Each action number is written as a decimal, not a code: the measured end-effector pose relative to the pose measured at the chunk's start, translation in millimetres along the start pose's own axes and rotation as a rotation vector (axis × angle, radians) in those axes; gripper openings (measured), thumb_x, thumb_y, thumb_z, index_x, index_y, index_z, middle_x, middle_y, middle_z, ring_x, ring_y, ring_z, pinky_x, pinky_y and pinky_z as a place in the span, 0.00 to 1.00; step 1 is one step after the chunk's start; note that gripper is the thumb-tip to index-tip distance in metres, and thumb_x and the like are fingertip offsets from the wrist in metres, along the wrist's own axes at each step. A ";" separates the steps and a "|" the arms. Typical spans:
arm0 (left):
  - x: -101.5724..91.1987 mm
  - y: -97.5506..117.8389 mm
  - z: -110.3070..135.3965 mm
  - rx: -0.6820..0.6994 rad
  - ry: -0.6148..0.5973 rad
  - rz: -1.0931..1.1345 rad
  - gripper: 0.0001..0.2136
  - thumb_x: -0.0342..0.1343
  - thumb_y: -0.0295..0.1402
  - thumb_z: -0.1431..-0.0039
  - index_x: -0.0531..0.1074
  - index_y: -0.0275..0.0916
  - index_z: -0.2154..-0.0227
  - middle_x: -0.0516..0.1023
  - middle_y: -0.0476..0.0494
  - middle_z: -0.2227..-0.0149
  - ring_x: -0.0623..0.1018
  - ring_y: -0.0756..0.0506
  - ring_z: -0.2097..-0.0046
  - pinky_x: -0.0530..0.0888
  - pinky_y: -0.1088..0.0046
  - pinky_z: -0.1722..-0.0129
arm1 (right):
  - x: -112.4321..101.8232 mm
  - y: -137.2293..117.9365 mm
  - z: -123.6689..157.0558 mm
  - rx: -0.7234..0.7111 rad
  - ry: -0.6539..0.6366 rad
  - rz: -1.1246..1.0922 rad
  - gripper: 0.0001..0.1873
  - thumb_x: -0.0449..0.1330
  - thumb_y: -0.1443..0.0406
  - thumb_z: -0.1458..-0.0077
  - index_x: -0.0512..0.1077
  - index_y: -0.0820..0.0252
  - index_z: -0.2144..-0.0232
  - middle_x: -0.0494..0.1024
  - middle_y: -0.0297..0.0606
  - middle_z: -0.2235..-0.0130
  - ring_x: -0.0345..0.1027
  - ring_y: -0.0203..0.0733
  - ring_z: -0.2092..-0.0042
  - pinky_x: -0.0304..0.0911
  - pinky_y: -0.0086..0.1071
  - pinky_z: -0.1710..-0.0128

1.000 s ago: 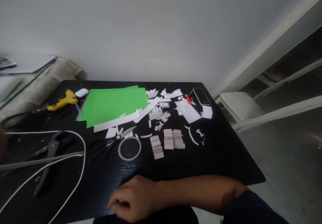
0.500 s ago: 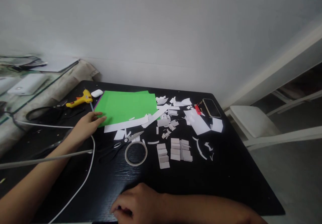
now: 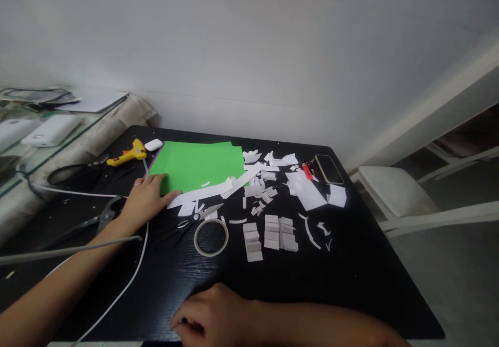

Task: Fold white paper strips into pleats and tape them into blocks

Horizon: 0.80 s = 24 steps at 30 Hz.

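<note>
My left hand [image 3: 148,199] lies over the left edge of the green paper sheets [image 3: 202,166], fingers stretched out and thumb spread towards a long white paper strip [image 3: 202,193]. It holds nothing that I can see. Close by are black-handled scissors [image 3: 200,214] with blades part open and a roll of tape [image 3: 196,239]. Resting at the near table edge, my right hand [image 3: 218,310] is loosely curled, with nothing visible in its fingers. Beyond it sit folded pale paper pieces [image 3: 253,242].
A yellow glue gun [image 3: 130,153] and white case [image 3: 153,145] lie at the far left. White cables [image 3: 141,256] cross beside my left arm, near pliers [image 3: 111,212]. Paper scraps [image 3: 283,160], a red object [image 3: 307,171] and a phone [image 3: 329,169] lie right. A white chair [image 3: 384,188] stands beyond.
My left hand has moved slightly right and lower along the sheets' edge, its thumb now nearer the white strip. The pliers show more. My right hand stays put.
</note>
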State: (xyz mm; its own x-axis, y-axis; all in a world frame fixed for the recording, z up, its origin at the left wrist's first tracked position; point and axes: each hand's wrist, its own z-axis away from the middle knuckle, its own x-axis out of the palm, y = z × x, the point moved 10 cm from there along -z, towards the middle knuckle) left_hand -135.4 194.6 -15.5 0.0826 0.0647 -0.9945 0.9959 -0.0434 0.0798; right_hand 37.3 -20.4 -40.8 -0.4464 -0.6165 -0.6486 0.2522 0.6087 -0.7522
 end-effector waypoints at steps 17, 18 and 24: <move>4.3 -17.4 -17.5 -0.251 -0.115 0.300 0.39 0.67 0.44 0.46 0.62 0.24 0.39 0.71 0.22 0.43 0.71 0.28 0.40 0.69 0.54 0.40 | 2.9 1.9 -0.9 -0.001 -0.014 0.007 0.13 0.60 0.66 0.41 0.79 0.62 0.54 0.86 0.36 0.63 0.80 0.36 0.65 0.69 0.24 0.66; 4.0 -19.2 -18.2 -0.270 -0.115 0.327 0.39 0.67 0.43 0.46 0.61 0.25 0.38 0.72 0.24 0.44 0.73 0.30 0.42 0.70 0.56 0.42 | 3.8 2.5 -0.9 -0.004 -0.012 0.008 0.13 0.60 0.66 0.40 0.79 0.62 0.54 0.86 0.36 0.63 0.80 0.36 0.65 0.69 0.24 0.66; -4.9 -33.1 -14.6 -0.388 -0.047 0.503 0.37 0.68 0.38 0.47 0.61 0.29 0.38 0.73 0.44 0.61 0.76 0.41 0.60 0.72 0.65 0.59 | 6.0 3.4 -0.9 0.003 -0.014 0.023 0.14 0.60 0.65 0.40 0.78 0.60 0.53 0.86 0.35 0.62 0.79 0.37 0.65 0.69 0.25 0.66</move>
State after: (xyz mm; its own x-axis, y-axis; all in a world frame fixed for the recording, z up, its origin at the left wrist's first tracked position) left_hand -168.2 210.3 -12.3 0.5505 0.0858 -0.8304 0.7780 0.3080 0.5476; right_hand 34.7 -21.5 -47.1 -0.4284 -0.6094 -0.6672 0.2646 0.6214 -0.7375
